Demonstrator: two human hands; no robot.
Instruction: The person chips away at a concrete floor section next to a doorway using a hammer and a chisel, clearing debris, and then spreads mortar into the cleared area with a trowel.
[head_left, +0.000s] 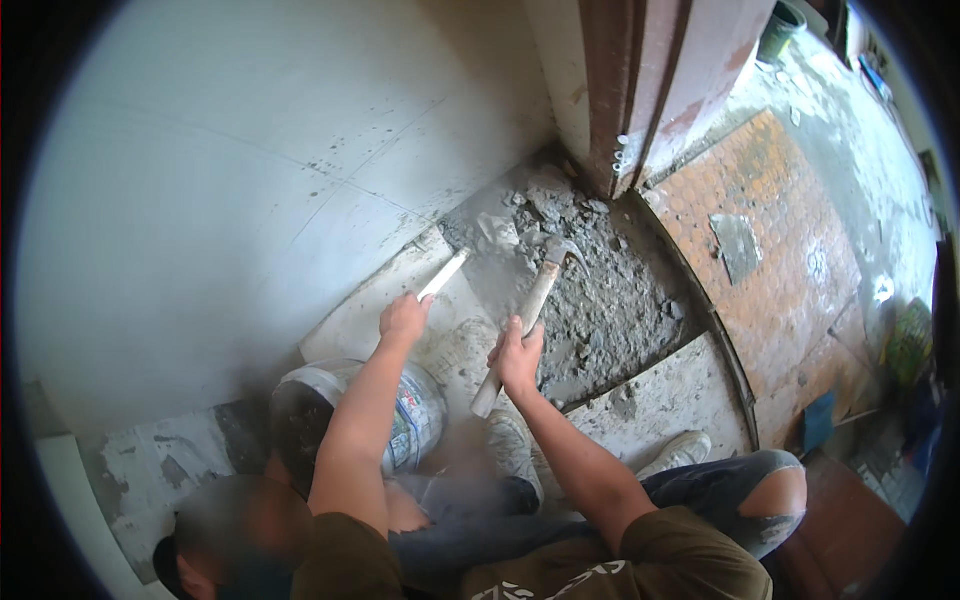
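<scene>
Hammer [538, 297] with its handle clamped in the closed right hand [518, 357], its head over grey rubble [625, 315]; the left hand [404, 320] is clenched round a pale bar [444, 275] angled toward the rubble. Beside the left forearm sits a bucket [418, 415], contents impossible to make out. Both forearms reach forward, fists apart

A wooden-handled hammer [538, 296] slants, curved metal head over the rubble patch [615, 325]; a pale stick [444, 276] tilts near the patch's left edge.
</scene>
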